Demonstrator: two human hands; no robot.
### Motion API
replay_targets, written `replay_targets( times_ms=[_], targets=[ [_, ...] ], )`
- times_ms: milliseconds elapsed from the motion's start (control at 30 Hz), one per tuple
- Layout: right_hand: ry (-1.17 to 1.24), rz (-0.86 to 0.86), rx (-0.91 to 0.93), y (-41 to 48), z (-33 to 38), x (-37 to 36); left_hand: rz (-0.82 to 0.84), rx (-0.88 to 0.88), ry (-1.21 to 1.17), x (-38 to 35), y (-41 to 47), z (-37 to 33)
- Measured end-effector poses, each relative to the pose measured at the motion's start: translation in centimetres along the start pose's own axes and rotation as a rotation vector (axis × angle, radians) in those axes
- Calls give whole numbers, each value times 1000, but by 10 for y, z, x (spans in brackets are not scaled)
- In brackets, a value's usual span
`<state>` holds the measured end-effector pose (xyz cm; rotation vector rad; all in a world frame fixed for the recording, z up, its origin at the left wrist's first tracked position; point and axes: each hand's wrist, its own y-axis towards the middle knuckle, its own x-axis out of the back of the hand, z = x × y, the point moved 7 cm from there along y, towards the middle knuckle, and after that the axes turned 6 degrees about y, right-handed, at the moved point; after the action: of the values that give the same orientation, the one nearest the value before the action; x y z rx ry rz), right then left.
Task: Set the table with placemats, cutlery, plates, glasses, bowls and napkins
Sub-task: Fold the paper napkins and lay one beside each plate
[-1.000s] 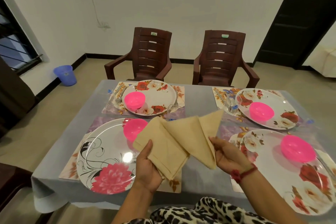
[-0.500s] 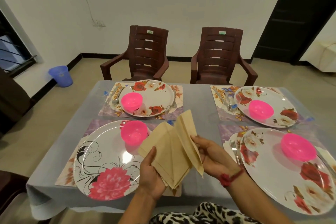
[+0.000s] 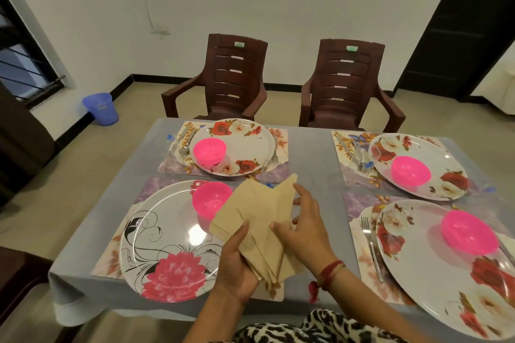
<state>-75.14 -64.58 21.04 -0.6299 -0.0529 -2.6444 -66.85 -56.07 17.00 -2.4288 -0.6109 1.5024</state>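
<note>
Folded beige napkins (image 3: pixel 257 220) are held above the near left place setting. My left hand (image 3: pixel 237 264) grips their lower end from below. My right hand (image 3: pixel 303 225) rests on their right side, thumb and fingers closed around the top fold. Under them lies a big white plate with a pink flower (image 3: pixel 167 242) on a floral placemat (image 3: pixel 111 259), with a pink bowl (image 3: pixel 210 200) at its far edge, partly hidden by the napkins. Three more settings have rose plates with pink bowls: far left (image 3: pixel 239 145), far right (image 3: pixel 434 167), near right (image 3: pixel 434 281). A fork (image 3: pixel 370 245) lies left of the near right plate.
The table wears a grey cloth (image 3: pixel 312 159). Clear glasses (image 3: pixel 271 168) and cutlery (image 3: pixel 185 142) stand by the far plates. Two brown plastic chairs (image 3: pixel 231 81) face the far edge. A blue bin (image 3: pixel 101 107) sits on the floor at the left wall.
The napkins were spread apart between both hands a second ago. My right hand has moved left and folded them together into one bundle over my left hand.
</note>
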Motion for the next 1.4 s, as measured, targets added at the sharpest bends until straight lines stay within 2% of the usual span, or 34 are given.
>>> replay_targets(
  times_ms=[67,100,200,233,300,367,400,567,700,833,1033,1200,1300,1400],
  targets=[
    [2,-56,13,3,-4,5,-34,26,23,2,1,2],
    [75,-98,-16,3,-8,11,-49,30,20,3,2,3],
    [460,-251,-273,-1,-42,32,-68,-16,12,2,0,-4],
    [576,-240,-414,-6,-58,33,-79,-31,8,4,0,-6],
    [794,-68,-671,-21,-83,21,-75,-50,1,5,0,-9],
    [999,112,-815,-34,-87,5,-71,-51,7,6,0,-10],
    [1072,133,-825,-36,-86,2,-74,-54,14,6,-1,-11],
    [1132,9,-677,-28,-80,11,-91,-69,62,8,-5,-11],
    [1015,-46,-521,-22,-57,30,-82,-76,123,8,-6,-10],
    [805,31,-280,-17,-4,31,-67,-31,123,7,-5,-1],
    [283,165,49,-19,24,-2,-37,-4,52,6,-3,3],
    [161,216,208,-28,24,-16,-75,-26,47,5,-3,7],
    [244,93,305,-29,30,-2,-114,-15,43,8,-1,10],
    [21,-16,438,-28,28,22,-114,6,49,7,-2,7]
  ],
)
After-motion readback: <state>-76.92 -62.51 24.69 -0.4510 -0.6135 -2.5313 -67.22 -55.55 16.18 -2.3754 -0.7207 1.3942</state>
